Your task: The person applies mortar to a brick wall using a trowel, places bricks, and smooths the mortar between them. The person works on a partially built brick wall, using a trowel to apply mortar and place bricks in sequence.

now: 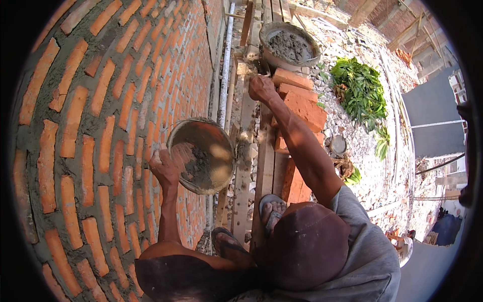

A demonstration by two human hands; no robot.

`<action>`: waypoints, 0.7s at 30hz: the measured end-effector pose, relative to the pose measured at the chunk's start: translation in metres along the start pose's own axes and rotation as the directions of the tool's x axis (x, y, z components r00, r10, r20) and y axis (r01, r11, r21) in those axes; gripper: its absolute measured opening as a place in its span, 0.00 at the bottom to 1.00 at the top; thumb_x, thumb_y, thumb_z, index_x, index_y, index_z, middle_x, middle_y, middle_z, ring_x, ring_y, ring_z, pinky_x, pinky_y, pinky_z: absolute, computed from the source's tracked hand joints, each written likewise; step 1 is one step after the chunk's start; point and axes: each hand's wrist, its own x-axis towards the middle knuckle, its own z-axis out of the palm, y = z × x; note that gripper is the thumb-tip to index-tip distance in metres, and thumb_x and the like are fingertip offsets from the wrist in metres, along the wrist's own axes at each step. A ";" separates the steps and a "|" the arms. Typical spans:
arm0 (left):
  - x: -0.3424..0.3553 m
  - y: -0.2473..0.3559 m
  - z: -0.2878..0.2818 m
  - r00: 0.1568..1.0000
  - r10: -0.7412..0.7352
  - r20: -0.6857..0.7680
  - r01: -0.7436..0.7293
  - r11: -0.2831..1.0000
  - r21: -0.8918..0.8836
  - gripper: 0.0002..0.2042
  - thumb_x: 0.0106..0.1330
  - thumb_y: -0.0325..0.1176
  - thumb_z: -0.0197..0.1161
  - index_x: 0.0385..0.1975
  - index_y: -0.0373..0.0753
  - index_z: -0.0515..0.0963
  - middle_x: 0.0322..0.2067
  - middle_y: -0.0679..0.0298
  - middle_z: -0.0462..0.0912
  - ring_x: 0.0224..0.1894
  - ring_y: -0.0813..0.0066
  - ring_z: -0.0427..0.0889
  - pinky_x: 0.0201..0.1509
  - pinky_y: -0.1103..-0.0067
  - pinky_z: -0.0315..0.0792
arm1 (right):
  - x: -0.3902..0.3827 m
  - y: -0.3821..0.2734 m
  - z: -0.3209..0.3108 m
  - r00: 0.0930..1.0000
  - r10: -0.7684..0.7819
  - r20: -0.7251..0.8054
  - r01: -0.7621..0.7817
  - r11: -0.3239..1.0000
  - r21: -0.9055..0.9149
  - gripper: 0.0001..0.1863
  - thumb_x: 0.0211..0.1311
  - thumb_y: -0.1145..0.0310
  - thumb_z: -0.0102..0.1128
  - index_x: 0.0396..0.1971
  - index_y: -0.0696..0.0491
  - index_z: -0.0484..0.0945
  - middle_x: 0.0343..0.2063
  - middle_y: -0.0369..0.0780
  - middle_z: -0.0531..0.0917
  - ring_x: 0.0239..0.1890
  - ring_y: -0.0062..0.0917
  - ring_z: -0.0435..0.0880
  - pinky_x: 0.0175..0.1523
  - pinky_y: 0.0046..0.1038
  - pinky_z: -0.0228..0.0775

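My left hand (166, 166) is closed at the left rim of a dark bucket (211, 178) beside the wall, apparently gripping it; grey mortar lies inside, with a pinkish blur near my fingers. My right hand (261, 89) is raised farther forward in a closed grip, just below a round basin (266, 55) of grey mortar, beside stacked red bricks (309, 110). I cannot make out whether that hand holds anything.
A mortared brick wall (70, 131) runs along my left. My sandaled feet stand on narrow planks (246, 171), beside a white pipe (225, 85). To the right lie rubble (372, 191), cut green leaves (357, 88) and grey panels (427, 116), with wooden poles beyond.
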 end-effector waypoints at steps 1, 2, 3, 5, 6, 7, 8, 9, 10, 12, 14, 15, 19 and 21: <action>0.001 0.001 0.001 1.000 0.006 -0.016 -0.006 1.000 0.003 0.24 0.71 0.52 0.43 0.52 0.35 0.65 0.41 0.54 0.70 0.38 0.57 0.70 0.38 0.54 0.65 | -0.003 0.001 -0.001 1.000 0.004 0.003 -0.004 1.000 -0.009 0.09 0.51 0.70 0.53 0.26 0.57 0.81 0.29 0.50 0.83 0.36 0.40 0.84 0.39 0.38 0.75; 0.001 0.004 0.000 0.999 0.013 -0.032 -0.013 1.000 0.007 0.22 0.72 0.51 0.43 0.47 0.36 0.64 0.37 0.56 0.66 0.35 0.60 0.66 0.38 0.55 0.61 | -0.012 0.000 -0.002 0.998 -0.057 -0.017 0.057 0.998 0.016 0.09 0.51 0.69 0.53 0.26 0.57 0.81 0.30 0.49 0.83 0.35 0.43 0.83 0.38 0.36 0.75; 0.002 0.007 0.005 0.995 0.049 -0.087 -0.049 0.999 0.005 0.19 0.72 0.50 0.43 0.34 0.37 0.64 0.27 0.62 0.60 0.28 0.65 0.58 0.36 0.59 0.52 | -0.026 -0.005 -0.003 0.995 -0.052 0.088 0.054 0.998 -0.023 0.08 0.50 0.70 0.53 0.25 0.56 0.81 0.29 0.49 0.83 0.34 0.42 0.84 0.37 0.36 0.75; 0.006 0.017 0.015 0.983 0.105 -0.150 -0.108 0.994 -0.014 0.22 0.72 0.49 0.44 0.21 0.38 0.63 0.17 0.67 0.54 0.20 0.70 0.50 0.33 0.63 0.43 | -0.067 -0.017 -0.006 0.958 -0.073 0.277 0.085 0.996 -0.028 0.06 0.46 0.70 0.56 0.21 0.54 0.80 0.25 0.49 0.81 0.30 0.40 0.83 0.32 0.34 0.73; 0.008 0.022 0.017 0.980 0.123 -0.157 -0.129 0.991 -0.031 0.22 0.72 0.49 0.44 0.21 0.37 0.63 0.17 0.67 0.54 0.20 0.70 0.50 0.32 0.62 0.44 | -0.099 -0.024 -0.007 0.976 -0.194 0.096 0.194 0.981 0.004 0.03 0.41 0.70 0.58 0.17 0.52 0.78 0.21 0.46 0.80 0.25 0.37 0.81 0.28 0.33 0.70; 0.009 0.025 0.017 0.977 0.139 -0.163 -0.148 0.988 -0.046 0.22 0.71 0.48 0.45 0.20 0.37 0.63 0.17 0.66 0.54 0.20 0.69 0.50 0.31 0.62 0.44 | -0.126 -0.036 -0.008 0.932 -0.330 -0.148 0.313 0.941 -0.126 0.02 0.38 0.70 0.59 0.16 0.51 0.76 0.19 0.45 0.78 0.20 0.36 0.78 0.27 0.34 0.67; 0.009 0.028 0.017 0.974 0.152 -0.169 -0.164 0.985 -0.059 0.22 0.71 0.48 0.45 0.20 0.36 0.63 0.17 0.66 0.55 0.20 0.69 0.51 0.31 0.61 0.44 | -0.152 -0.041 -0.016 0.916 -0.374 -0.142 0.369 0.927 -0.062 0.06 0.43 0.73 0.54 0.23 0.59 0.73 0.17 0.49 0.75 0.25 0.42 0.78 0.30 0.39 0.68; 0.009 0.029 0.016 0.972 0.160 -0.172 -0.173 0.983 -0.066 0.22 0.70 0.47 0.46 0.19 0.36 0.63 0.17 0.65 0.55 0.20 0.69 0.51 0.30 0.61 0.45 | -0.166 -0.043 -0.025 0.948 -0.317 -0.008 0.317 0.948 -0.024 0.09 0.43 0.74 0.54 0.27 0.61 0.72 0.19 0.50 0.75 0.25 0.43 0.78 0.29 0.39 0.68; 0.009 0.030 0.013 0.971 0.165 -0.171 -0.178 0.982 -0.067 0.22 0.70 0.47 0.47 0.19 0.35 0.63 0.17 0.65 0.55 0.20 0.68 0.51 0.30 0.60 0.45 | -0.181 -0.045 -0.034 0.953 -0.275 0.123 0.276 0.961 0.013 0.11 0.43 0.75 0.54 0.30 0.63 0.71 0.21 0.52 0.75 0.24 0.44 0.77 0.29 0.40 0.67; 0.009 0.029 0.008 0.975 0.165 -0.149 -0.172 0.984 -0.038 0.21 0.70 0.46 0.46 0.19 0.35 0.63 0.16 0.64 0.56 0.20 0.68 0.52 0.29 0.59 0.46 | -0.199 -0.049 -0.048 0.995 -0.101 0.013 0.101 0.995 -0.022 0.25 0.46 0.76 0.54 0.46 0.73 0.64 0.27 0.57 0.73 0.23 0.47 0.75 0.28 0.41 0.67; 0.010 0.029 0.007 0.963 0.203 -0.179 -0.202 0.979 0.021 0.22 0.70 0.47 0.46 0.19 0.35 0.64 0.15 0.63 0.55 0.19 0.68 0.53 0.28 0.61 0.46 | -0.197 -0.050 -0.055 0.988 -0.050 -0.149 0.049 0.999 -0.009 0.30 0.47 0.77 0.53 0.51 0.78 0.59 0.28 0.60 0.72 0.21 0.47 0.75 0.26 0.40 0.68; 0.011 0.029 0.008 0.971 0.168 -0.171 -0.169 0.986 0.004 0.23 0.70 0.48 0.46 0.19 0.35 0.65 0.15 0.63 0.55 0.19 0.68 0.53 0.28 0.61 0.47 | -0.193 -0.050 -0.054 0.971 -0.060 -0.232 0.059 0.998 -0.012 0.32 0.47 0.78 0.52 0.52 0.81 0.57 0.27 0.62 0.73 0.20 0.46 0.75 0.26 0.39 0.69; 0.012 0.029 0.009 0.976 0.132 -0.173 -0.138 0.990 -0.023 0.23 0.71 0.49 0.46 0.19 0.36 0.65 0.15 0.64 0.55 0.19 0.70 0.52 0.28 0.62 0.47 | -0.176 -0.051 -0.022 0.997 -0.053 0.064 0.059 0.992 -0.108 0.35 0.49 0.77 0.50 0.55 0.83 0.52 0.26 0.63 0.73 0.21 0.46 0.77 0.25 0.37 0.70; 0.011 0.030 0.004 0.972 0.175 -0.156 -0.175 0.984 0.012 0.22 0.71 0.49 0.46 0.20 0.38 0.65 0.16 0.66 0.55 0.19 0.70 0.52 0.28 0.62 0.47 | -0.176 -0.043 -0.006 0.983 -0.143 0.114 0.132 0.987 0.095 0.36 0.50 0.75 0.50 0.56 0.82 0.50 0.24 0.59 0.72 0.21 0.44 0.77 0.22 0.35 0.68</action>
